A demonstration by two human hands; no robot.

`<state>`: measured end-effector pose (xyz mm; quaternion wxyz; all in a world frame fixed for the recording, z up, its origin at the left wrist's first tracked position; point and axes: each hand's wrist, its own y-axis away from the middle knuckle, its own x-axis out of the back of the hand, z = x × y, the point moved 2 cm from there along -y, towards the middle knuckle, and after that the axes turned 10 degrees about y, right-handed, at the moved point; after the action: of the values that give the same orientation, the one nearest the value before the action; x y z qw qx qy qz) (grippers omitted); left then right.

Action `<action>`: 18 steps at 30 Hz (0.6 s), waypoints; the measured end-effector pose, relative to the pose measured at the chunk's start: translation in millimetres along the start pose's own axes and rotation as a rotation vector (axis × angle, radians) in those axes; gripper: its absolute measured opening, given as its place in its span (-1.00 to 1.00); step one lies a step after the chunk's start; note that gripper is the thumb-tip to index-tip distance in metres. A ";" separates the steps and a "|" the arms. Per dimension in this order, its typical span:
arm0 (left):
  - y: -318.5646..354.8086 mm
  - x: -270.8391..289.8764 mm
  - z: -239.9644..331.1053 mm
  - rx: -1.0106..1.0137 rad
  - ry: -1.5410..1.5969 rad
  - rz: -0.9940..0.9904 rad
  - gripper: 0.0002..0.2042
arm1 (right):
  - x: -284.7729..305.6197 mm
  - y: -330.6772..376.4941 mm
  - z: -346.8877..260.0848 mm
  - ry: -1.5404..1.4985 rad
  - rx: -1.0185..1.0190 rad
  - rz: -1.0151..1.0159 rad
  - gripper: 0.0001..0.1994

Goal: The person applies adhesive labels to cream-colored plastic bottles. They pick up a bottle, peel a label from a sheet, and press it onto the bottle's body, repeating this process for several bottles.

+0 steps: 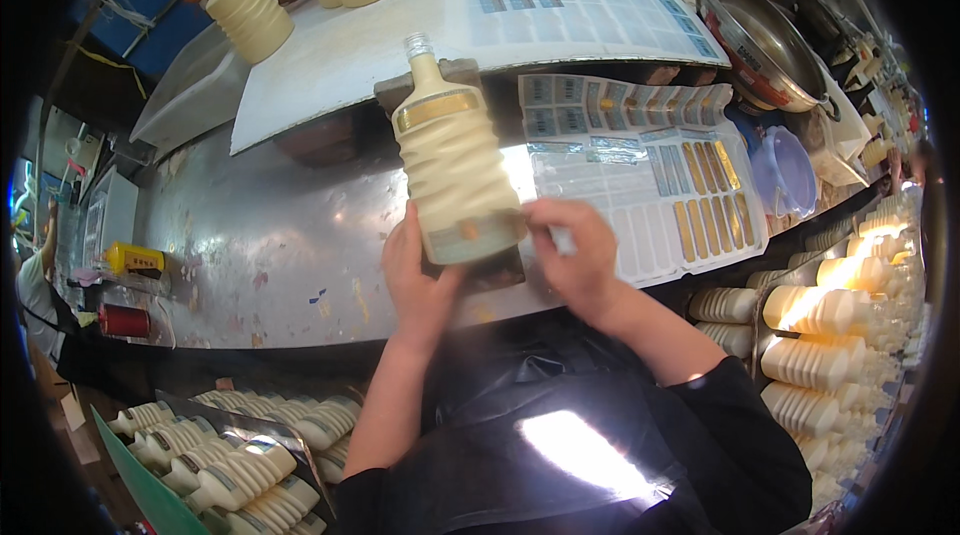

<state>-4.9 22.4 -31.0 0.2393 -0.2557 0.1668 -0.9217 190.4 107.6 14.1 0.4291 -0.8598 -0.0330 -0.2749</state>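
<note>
Cream ribbed bottle (455,170) lies on the metal counter (270,235), left hand (420,280) gripping its base, right hand (575,260) pinching a small label (562,240) beside it.

bottle (455,170) on table (270,245), sticker sheets (650,185) right

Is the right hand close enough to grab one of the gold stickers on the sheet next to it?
Probably yes. The right hand rests at the bottle base, and the sheet of gold stickers lies just to its right on the metal table, with nothing between them. The left hand steadies the bottle.
</note>
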 end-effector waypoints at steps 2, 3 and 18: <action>-2.0 0.3 -3.1 -0.046 0.010 0.012 -0.14 | 11.1 1.2 -25.6 -0.096 0.224 -0.090 -0.66; -3.0 0.7 -2.0 -0.034 0.031 0.033 -0.16 | 14.0 2.5 -35.1 -0.103 0.323 -0.117 -0.65; -11.3 4.6 32.7 -0.200 -0.196 0.204 -0.35 | 14.9 -41.6 -74.2 0.066 0.444 -0.355 -0.75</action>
<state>5.6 23.4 2.2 0.3203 -0.3484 0.2586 -0.8421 157.8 75.0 87.2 0.5530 -0.7161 -0.2283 -0.3596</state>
